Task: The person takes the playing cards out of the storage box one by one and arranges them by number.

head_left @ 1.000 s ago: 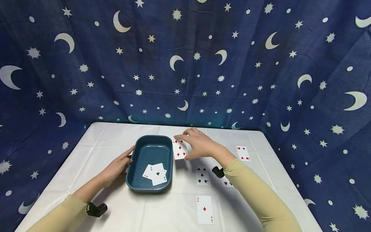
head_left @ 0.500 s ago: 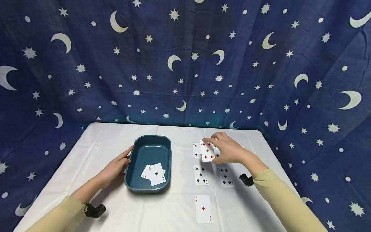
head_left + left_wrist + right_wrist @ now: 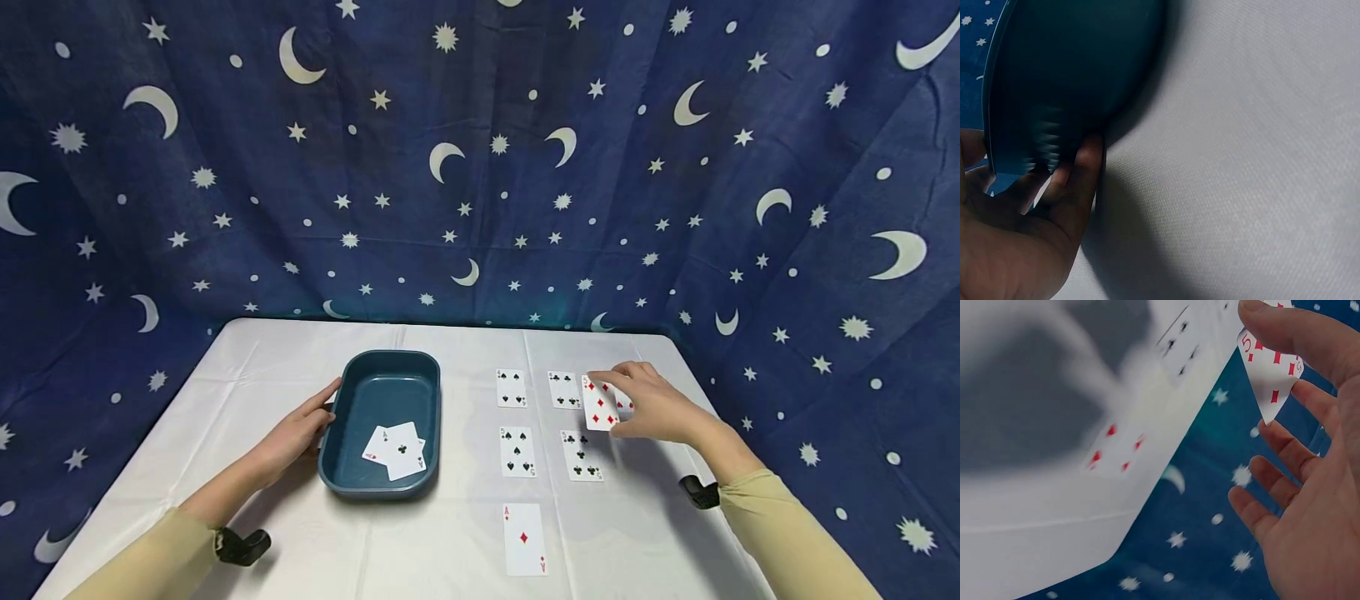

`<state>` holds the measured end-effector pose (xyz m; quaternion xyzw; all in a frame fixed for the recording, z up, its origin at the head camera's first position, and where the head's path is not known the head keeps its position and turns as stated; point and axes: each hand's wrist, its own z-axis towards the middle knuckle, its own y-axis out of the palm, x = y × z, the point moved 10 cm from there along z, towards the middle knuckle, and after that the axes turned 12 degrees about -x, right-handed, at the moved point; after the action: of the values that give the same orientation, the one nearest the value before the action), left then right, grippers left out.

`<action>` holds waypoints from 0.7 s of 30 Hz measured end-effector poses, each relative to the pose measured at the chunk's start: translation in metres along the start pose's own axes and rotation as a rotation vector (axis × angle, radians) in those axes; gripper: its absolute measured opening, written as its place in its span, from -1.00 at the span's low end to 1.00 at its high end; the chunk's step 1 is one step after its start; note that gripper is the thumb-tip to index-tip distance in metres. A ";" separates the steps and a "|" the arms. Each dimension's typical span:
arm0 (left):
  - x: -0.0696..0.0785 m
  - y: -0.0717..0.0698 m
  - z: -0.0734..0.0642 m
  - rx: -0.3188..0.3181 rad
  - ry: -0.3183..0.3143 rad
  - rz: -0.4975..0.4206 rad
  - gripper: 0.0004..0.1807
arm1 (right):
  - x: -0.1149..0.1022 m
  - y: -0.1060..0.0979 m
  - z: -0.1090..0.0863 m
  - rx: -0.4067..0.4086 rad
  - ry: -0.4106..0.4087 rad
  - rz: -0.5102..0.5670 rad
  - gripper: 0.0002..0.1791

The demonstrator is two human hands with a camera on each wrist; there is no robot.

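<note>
A five of diamonds card point(image 3: 600, 403) is pinched between the thumb and fingers of my right hand point(image 3: 660, 404), held above the right part of the table. Behind it, a four of hearts point(image 3: 1113, 450) lies on the cloth, partly covered in the head view. My left hand point(image 3: 295, 433) rests against the outer left wall of a dark teal tray point(image 3: 437, 417), its fingers fairly straight in the left wrist view. Inside the tray lie overlapping aces, the ace of clubs point(image 3: 406, 450) on top.
On the white table point(image 3: 465, 533) lie face-up cards: four of spades point(image 3: 512, 388), four of clubs point(image 3: 564, 390), five of spades point(image 3: 517, 452), five of clubs point(image 3: 582, 456) and ace of diamonds point(image 3: 524, 540). A dark blue curtain point(image 3: 420, 275) surrounds the table.
My right hand has carried the five of diamonds rightward, from beside the tray, past the fours of spades and clubs, to near the four of hearts. The left hand stays at the tray.
</note>
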<state>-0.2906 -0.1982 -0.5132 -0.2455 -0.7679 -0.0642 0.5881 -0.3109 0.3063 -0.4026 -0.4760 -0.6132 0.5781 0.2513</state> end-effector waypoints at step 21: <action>0.001 -0.002 0.000 0.007 -0.013 0.003 -0.27 | 0.068 0.043 -0.044 -0.094 0.130 0.095 0.01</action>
<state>-0.2917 -0.1992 -0.5117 -0.2451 -0.7715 -0.0591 0.5842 -0.2890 0.3816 -0.4509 -0.5523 -0.5990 0.5278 0.2401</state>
